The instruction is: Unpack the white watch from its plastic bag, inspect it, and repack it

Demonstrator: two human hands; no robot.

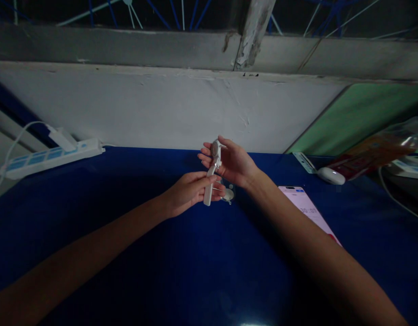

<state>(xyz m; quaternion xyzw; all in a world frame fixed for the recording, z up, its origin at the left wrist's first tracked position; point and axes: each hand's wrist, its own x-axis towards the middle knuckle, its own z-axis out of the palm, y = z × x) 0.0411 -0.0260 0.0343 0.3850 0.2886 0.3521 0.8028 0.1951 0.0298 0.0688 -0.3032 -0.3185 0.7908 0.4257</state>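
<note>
What looks like a white wristwatch (216, 148) is held up over the blue desk, its round face at the top and a pale strap hanging down. My left hand (190, 192) pinches the lower strap between thumb and fingers. Around the watch's head end, my right hand (234, 160) is curled, palm turned toward the watch, with its fingers behind the face and its thumb beside it. Below the hands lies a small whitish and clear item (228, 194), partly covered by left fingertips; its kind is unclear.
A white power strip (55, 156) with a plugged-in charger stands at the left. On the right are a lit phone (309, 210), a white mouse (331, 175), a small card (304, 162) and a plastic bag (375, 145). A green board (358, 115) leans at the back wall.
</note>
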